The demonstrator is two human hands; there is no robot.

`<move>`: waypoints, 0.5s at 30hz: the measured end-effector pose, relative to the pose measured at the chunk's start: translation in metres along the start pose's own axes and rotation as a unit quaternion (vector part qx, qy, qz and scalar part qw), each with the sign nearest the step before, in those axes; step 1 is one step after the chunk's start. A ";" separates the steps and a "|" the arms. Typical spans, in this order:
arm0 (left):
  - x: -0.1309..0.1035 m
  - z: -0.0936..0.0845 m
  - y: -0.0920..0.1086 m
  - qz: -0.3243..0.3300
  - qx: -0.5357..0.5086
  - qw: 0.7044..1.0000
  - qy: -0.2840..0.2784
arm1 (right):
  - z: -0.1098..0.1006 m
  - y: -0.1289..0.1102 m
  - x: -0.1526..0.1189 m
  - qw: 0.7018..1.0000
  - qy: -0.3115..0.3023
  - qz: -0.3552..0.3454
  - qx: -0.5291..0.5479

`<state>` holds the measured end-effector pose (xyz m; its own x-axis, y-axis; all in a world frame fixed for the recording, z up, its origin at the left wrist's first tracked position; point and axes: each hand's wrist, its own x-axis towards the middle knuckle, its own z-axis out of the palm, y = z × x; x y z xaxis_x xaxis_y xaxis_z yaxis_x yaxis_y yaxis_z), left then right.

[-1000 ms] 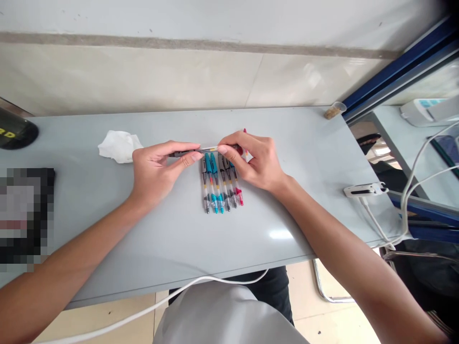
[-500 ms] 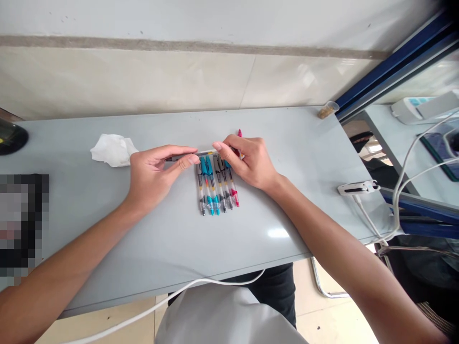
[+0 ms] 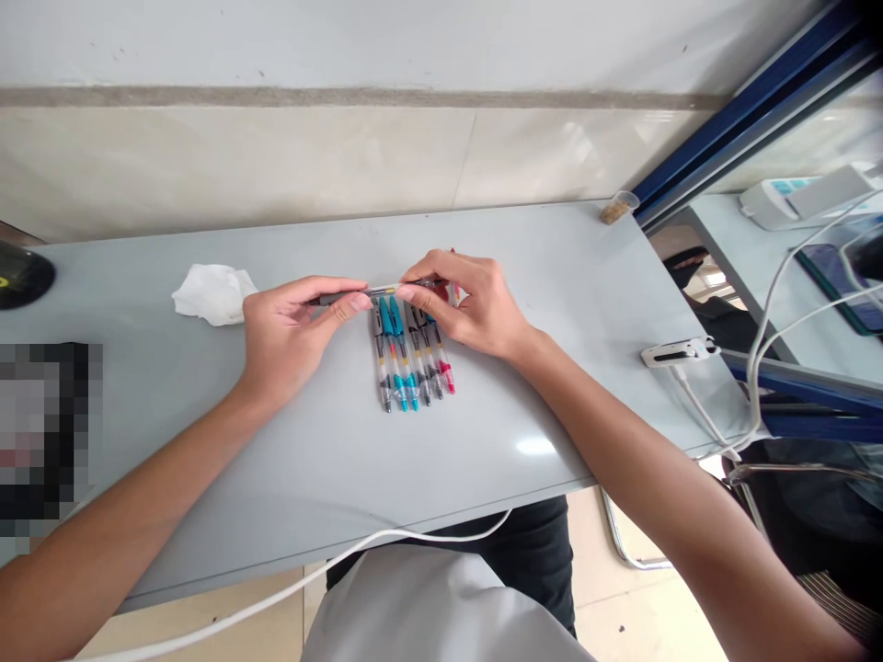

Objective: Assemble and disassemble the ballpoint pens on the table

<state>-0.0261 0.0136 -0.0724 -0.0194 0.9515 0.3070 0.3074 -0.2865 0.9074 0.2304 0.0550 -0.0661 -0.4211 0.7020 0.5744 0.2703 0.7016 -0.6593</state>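
Observation:
Between my two hands a pen with a clear barrel and dark ends (image 3: 382, 291) is held level above the table. My left hand (image 3: 286, 336) pinches its left end between thumb and fingers. Thumb and fingers of my right hand (image 3: 475, 308) are closed on its right part. Just below lies a row of several clear-barrelled pens (image 3: 414, 363) with grey, black, teal and red parts, side by side, their upper right ends partly hidden by my right hand. Behind that hand, a red pen (image 3: 456, 291) shows only in part.
Crumpled white tissue (image 3: 213, 294) lies left of my left hand. A small clear cup (image 3: 619, 208) stands at the back right corner. On the right edge sits a white device with a cable (image 3: 680, 352). A dark round object (image 3: 24, 276) is at far left.
My right hand has come slightly left along the pen, and its thumb now presses near the barrel's middle. The left hand keeps its pinch. The view has shifted a little.

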 end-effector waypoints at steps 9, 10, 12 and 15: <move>-0.001 0.002 0.008 0.014 0.002 1.000 -0.001 | -0.007 -0.010 0.006 0.985 -0.023 0.148 0.086; -0.002 0.002 0.008 0.015 0.002 1.000 -0.003 | -0.007 -0.011 0.006 0.982 -0.022 0.158 0.098; -0.002 0.002 0.008 0.017 0.001 1.000 -0.007 | -0.006 -0.012 0.007 0.977 -0.021 0.173 0.124; -0.001 0.002 0.006 0.014 -0.003 1.000 -0.019 | -0.003 -0.012 0.008 0.962 -0.009 0.204 0.182</move>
<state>-0.0227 0.0111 -0.0682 0.0258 0.9468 0.3209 0.3021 -0.3134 0.9003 0.2264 0.0525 -0.0522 -0.3609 0.9050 0.2252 0.0961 0.2762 -0.9563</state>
